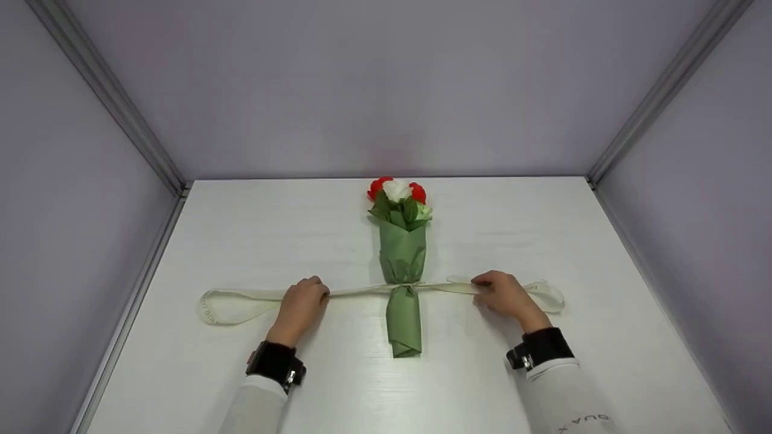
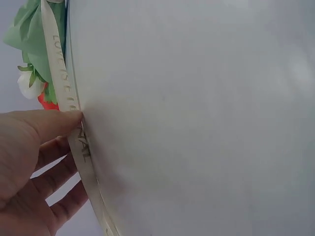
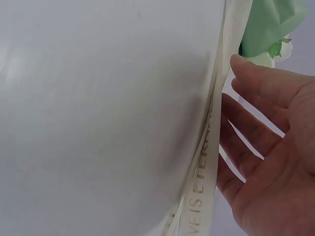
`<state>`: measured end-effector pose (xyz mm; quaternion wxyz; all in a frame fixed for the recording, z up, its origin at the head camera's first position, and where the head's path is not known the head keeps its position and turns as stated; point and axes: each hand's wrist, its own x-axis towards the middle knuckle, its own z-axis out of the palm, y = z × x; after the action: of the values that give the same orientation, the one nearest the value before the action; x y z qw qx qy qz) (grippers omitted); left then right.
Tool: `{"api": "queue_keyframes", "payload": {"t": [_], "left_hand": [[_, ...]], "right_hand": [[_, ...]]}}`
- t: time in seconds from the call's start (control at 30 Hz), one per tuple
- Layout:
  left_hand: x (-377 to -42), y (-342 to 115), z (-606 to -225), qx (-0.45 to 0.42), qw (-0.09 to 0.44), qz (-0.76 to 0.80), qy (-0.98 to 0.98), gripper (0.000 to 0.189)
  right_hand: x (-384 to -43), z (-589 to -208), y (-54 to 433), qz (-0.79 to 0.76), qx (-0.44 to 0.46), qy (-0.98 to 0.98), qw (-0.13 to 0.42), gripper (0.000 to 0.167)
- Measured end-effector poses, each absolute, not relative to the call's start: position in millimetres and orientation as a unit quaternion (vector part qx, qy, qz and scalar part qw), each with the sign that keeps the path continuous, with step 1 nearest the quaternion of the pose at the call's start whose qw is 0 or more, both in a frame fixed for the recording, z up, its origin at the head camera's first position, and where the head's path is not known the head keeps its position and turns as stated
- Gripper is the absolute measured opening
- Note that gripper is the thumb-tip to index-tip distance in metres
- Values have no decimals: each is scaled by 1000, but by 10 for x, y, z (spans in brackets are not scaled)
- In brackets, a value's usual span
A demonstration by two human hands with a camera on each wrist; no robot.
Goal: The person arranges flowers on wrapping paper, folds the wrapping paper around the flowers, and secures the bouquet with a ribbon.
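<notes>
A bouquet point(image 1: 403, 256) wrapped in green paper lies upright in the head view, with red and white flowers at its top. A cream ribbon point(image 1: 362, 292) with printed letters is tied round its middle, its two long looped ends spread to both sides. My left hand point(image 1: 303, 304) pinches the left length; in the left wrist view the thumb lies over the ribbon point(image 2: 61, 83), the other fingers behind it. On the other side my right hand point(image 1: 505, 295) is at the right length, its fingers loosely bent along the edge of the ribbon point(image 3: 202, 172).
Everything lies on a white table point(image 1: 338, 392). Pale panels point(image 1: 386, 84) enclose it at the back and both sides, joined by grey metal frame posts. A black wrist strap point(image 1: 276, 364) sits on each of the person's wrists, above white sleeves.
</notes>
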<state>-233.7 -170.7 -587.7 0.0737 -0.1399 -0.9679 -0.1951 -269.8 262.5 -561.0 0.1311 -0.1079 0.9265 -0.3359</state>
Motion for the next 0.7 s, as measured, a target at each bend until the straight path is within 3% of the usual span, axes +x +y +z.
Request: {"api": "queue_keyframes", "payload": {"t": [0.1, 0.37, 0.7], "left_hand": [[-2330, -1721, -5856, -144, 56, -212, -965, 1], [-2341, -1871, -5667, -122, -77, -405, -903, 6], [-2368, -1735, -5449, -216, -137, -640, -724, 17]], "right_hand": [[-2693, -5600, 2619, -332, -110, 928, 126, 36], [-2695, -5581, 2596, -342, -102, 924, 135, 35], [-2695, -5586, 2609, -344, -97, 925, 132, 33]]}}
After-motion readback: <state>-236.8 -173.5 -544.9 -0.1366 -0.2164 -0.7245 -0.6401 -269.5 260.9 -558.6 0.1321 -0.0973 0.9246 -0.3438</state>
